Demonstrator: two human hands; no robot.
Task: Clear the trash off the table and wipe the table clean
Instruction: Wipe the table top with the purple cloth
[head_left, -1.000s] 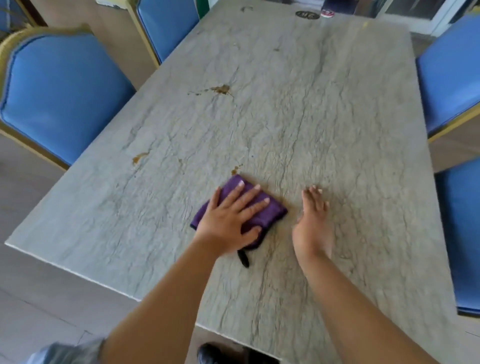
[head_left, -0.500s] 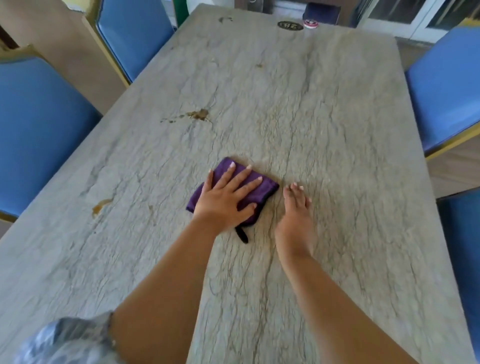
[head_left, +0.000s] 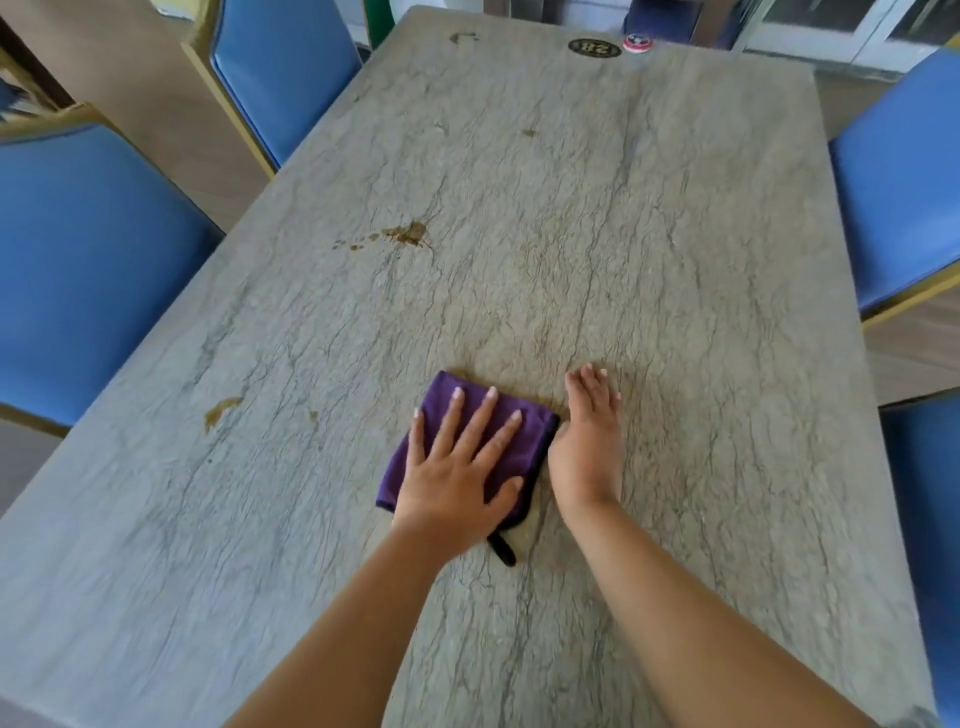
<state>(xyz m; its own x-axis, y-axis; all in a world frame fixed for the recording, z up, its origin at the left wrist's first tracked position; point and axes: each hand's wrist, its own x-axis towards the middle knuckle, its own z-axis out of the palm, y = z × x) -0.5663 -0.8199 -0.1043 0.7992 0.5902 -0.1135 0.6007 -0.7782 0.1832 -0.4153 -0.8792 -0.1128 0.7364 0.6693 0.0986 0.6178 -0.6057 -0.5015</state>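
Fingers of the left hand (head_left: 457, 467) were spread flat on the purple cloth (head_left: 524, 441); right hand (head_left: 587, 447) was laid open on the table (head_left: 675, 260).

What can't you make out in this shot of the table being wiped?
- Head view: cloth middle, covered by left hand.
- Tabletop under the cloth, hidden by it.
- Near table edge, cut off by the frame.
- Red cap lettering, too small.
- Right hand palm, turned away.
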